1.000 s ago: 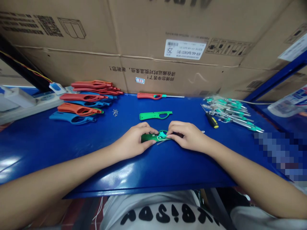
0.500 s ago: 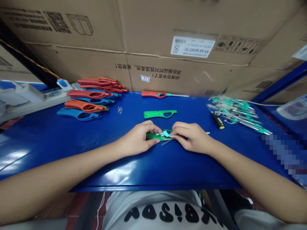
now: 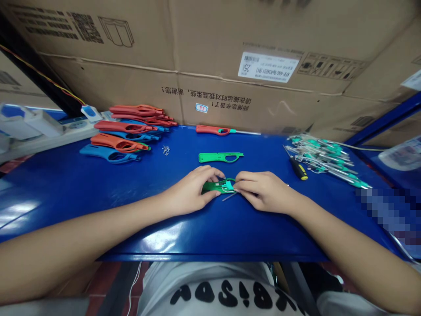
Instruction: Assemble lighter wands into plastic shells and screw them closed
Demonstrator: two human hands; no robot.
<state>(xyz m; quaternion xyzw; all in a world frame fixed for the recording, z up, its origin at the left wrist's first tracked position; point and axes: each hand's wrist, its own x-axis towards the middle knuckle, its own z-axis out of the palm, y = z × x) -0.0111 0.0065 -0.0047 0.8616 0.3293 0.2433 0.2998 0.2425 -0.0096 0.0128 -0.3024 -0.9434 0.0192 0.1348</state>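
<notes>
My left hand (image 3: 192, 188) grips the rear of a green lighter shell half (image 3: 210, 187), thumb on the near edge and fingers over the far one. Inside the shell sit a teal trigger (image 3: 229, 186) and thin wires. My right hand (image 3: 263, 189) pinches at the trigger end, closed on the teal trigger part; its metal tube is mostly hidden under that hand. A thin grey rod (image 3: 229, 197) pokes out below the shell. Just beyond both hands lies another green shell half (image 3: 221, 157).
Coloured lighter shells (image 3: 121, 142) are piled at left, beside small screws (image 3: 165, 150) and a power strip (image 3: 77, 131). A red lighter (image 3: 213, 130) lies against the cardboard box (image 3: 210, 79). At right are a screwdriver (image 3: 298, 168) and a heap of teal-and-metal tube assemblies (image 3: 329, 159).
The teal trigger sits slightly differently in the shell, and the fingers of both hands have shifted a little. The whole view has moved slightly; the other things stay in place.
</notes>
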